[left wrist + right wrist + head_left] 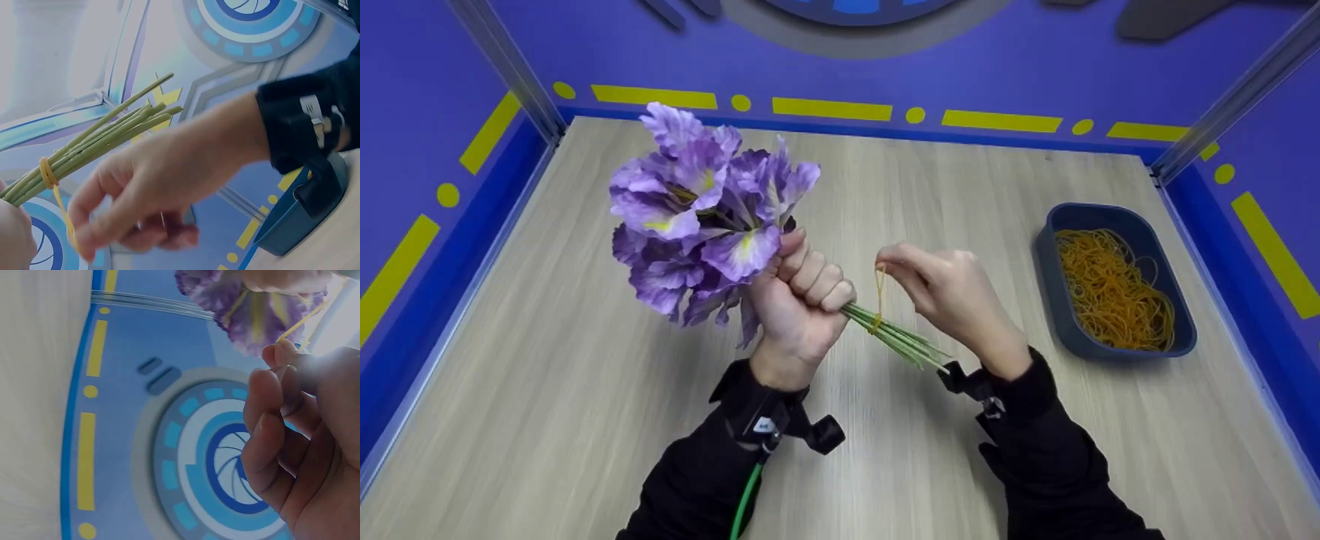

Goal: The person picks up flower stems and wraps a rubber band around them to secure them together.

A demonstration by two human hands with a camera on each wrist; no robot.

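My left hand (802, 304) grips a bunch of artificial purple irises (705, 217) by the upper stems, just under the blooms. The green stems (911, 341) stick out below the fist, pointing right and toward me. A yellow rubber band (48, 173) is wound round the stems a short way below that fist. Between thumb and forefinger, my right hand (949, 292) pinches a loop of the band and pulls it taut, away from the stems. In the right wrist view the stretched band (304, 322) runs from those fingertips up toward the left hand.
A dark blue bin (1181, 341) with a heap of yellow rubber bands (1110, 292) stands on the right of the wooden table (585, 435). Blue panels with yellow marks (832, 109) enclose the table at the back and sides. A green cable (746, 499) runs along the left forearm.
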